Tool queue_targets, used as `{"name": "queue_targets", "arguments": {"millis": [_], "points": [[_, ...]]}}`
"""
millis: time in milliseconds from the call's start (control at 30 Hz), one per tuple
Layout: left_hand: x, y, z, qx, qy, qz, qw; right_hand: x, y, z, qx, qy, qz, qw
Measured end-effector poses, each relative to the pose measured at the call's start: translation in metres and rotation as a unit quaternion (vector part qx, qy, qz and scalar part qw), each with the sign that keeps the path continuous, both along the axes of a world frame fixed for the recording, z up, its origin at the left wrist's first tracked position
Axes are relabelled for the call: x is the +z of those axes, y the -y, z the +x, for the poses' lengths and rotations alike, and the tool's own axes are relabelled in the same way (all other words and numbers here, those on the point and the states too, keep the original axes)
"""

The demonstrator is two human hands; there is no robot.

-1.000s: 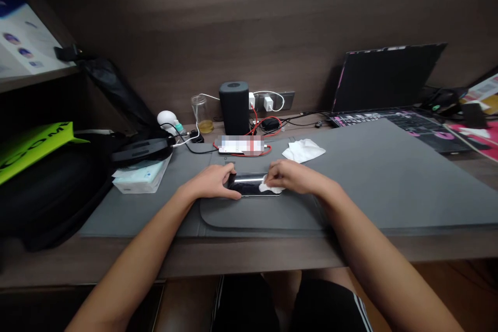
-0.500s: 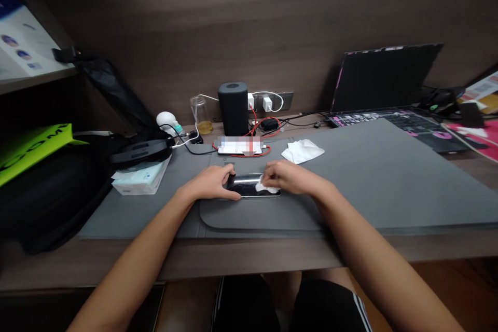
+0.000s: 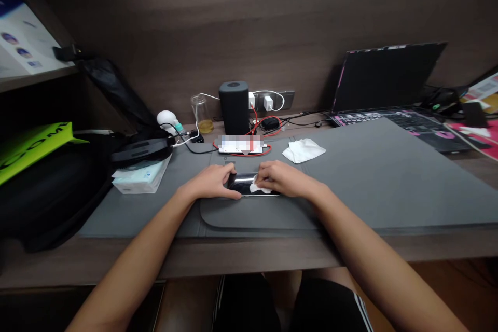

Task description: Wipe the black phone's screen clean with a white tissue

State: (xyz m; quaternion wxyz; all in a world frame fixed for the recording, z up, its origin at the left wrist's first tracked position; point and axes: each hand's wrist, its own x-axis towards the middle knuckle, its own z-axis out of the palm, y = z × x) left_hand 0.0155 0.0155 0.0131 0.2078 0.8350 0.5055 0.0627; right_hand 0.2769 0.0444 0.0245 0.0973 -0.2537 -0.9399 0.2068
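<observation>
In the head view, a gray desk mat covers much of the desk. Just beyond the hands lies a device with a lit screen, a red cable around it. To its right is a flat white tissue. At the far edge stand a black speaker and, left of it, a glass jar with some yellowish liquid; 2 white chargers sit at the wall. An open laptop is at the far right. On the left, a dark gadget rests on a tissue pack, beside a black bag.

The device's screen is blurred out. The right hand hides part of the phone's far right side, and the left hand covers its left end. The laptop's screen is too dark to read.

The phone lies flat on the mat between the 2 hands, long side left to right, its black glass glossy with a pale streak of reflection. The left hand grips its left end, thumb at the near edge, fingers at the far edge. The right hand's fingers are pinched on a crumpled tissue, pressed against the glass.
</observation>
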Motion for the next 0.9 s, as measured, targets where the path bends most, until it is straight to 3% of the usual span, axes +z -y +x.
{"name": "queue_targets", "arguments": {"millis": [167,400,700,900], "points": [[0.000,0.000,-0.001,-0.004,0.000,0.002,1.000,0.010,-0.005,0.025,-0.034,0.022,-0.049,0.998],[0.000,0.001,0.000,-0.003,0.002,0.004,1.000,-0.003,0.004,-0.010,0.005,-0.015,0.012,1.000],[0.001,0.000,-0.001,-0.001,0.001,-0.001,1.000,0.013,-0.005,0.029,-0.047,0.030,-0.106,0.993],[0.001,0.001,0.000,-0.003,-0.004,-0.005,1.000,0.001,0.005,-0.010,-0.025,-0.001,-0.019,1.000]]}}
